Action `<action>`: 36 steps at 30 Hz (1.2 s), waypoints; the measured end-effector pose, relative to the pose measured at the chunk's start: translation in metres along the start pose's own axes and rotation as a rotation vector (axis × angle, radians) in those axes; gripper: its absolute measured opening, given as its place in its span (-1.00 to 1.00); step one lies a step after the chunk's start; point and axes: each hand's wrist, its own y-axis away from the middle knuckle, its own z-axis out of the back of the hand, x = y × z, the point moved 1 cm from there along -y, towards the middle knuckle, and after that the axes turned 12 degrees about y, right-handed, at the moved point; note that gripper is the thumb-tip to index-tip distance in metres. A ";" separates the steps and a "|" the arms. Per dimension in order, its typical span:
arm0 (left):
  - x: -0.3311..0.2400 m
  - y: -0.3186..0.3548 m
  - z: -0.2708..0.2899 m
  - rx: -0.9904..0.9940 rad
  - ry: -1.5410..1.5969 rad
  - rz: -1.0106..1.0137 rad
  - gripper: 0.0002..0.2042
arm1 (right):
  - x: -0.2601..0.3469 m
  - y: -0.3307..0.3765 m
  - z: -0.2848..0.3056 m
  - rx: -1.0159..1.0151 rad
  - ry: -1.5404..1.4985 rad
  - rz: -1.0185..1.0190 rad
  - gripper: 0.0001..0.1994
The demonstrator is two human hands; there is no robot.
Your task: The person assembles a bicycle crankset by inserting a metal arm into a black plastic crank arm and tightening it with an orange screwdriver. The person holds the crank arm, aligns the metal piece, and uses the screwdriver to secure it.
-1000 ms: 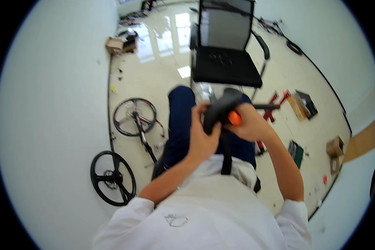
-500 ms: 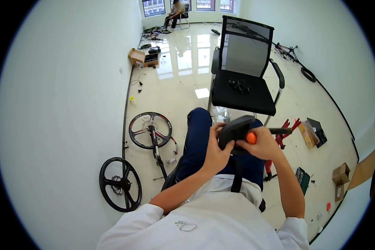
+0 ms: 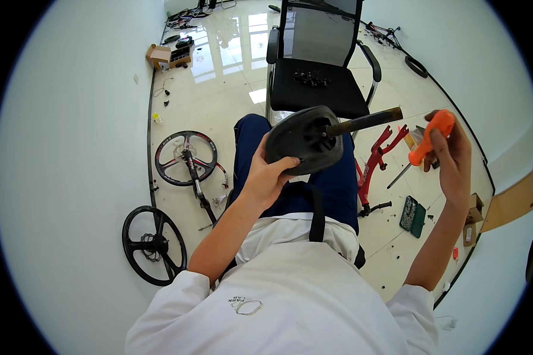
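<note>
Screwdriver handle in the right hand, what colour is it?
Orange; the screwdriver in the right hand shows in the head view.

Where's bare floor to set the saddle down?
Bare tiles lie between the spoked wheel and the cardboard boxes, left of the black chair. The right is crowded: red bike frame, green tool case, small boxes.

Looks like a bare office room serving as a makeshift bike workshop: glossy tile floor (image 3: 219, 89), black office chair (image 3: 317, 77); wheels (image 3: 185, 157) lying left of the chair, red frame (image 3: 376, 160) and tool case (image 3: 413, 213) sitting right of it.
</note>
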 end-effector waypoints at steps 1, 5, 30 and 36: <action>0.001 0.000 0.000 -0.003 0.009 0.021 -0.39 | -0.003 0.002 -0.001 -0.081 -0.115 -0.024 -0.68; 0.003 0.002 -0.002 -0.009 0.018 0.078 -0.51 | -0.015 0.009 -0.017 -0.293 -0.402 -0.086 -0.62; 0.010 0.009 -0.010 -0.044 0.055 0.095 -0.57 | -0.029 0.029 -0.082 -0.232 -0.654 -0.088 -0.69; 0.009 0.011 -0.011 -0.041 0.061 0.083 -0.57 | -0.029 0.028 -0.074 -0.261 -0.594 -0.119 -0.62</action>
